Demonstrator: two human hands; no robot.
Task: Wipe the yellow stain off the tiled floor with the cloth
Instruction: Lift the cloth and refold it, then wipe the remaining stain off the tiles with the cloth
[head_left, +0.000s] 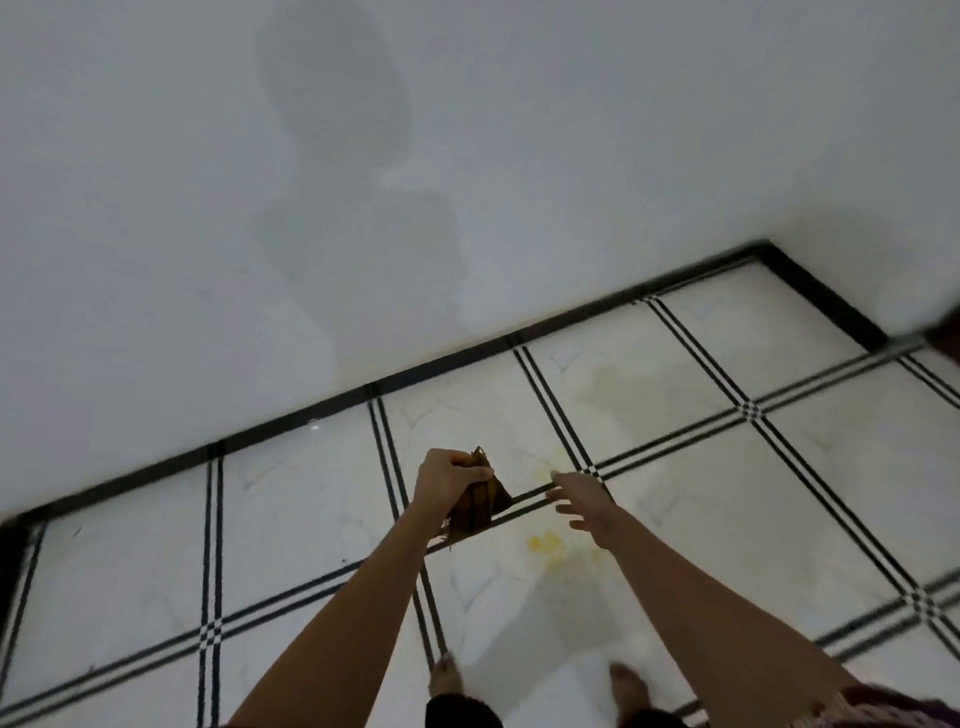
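Observation:
A yellow stain (545, 544) lies on the white tiled floor (291, 519), between my two outstretched arms, with fainter yellow smears further up near the tile lines. My left hand (447, 480) is shut on a brown striped cloth (480, 506), which hangs bunched below the fist, held above the floor to the left of the stain. My right hand (579, 499) is open with fingers spread, empty, hovering above the floor just right of the cloth.
A white wall (363, 208) with a black skirting strip (322, 415) runs along the far edge of the floor and meets another wall at the right corner. My two feet (535, 680) stand at the bottom of the view, below the stain.

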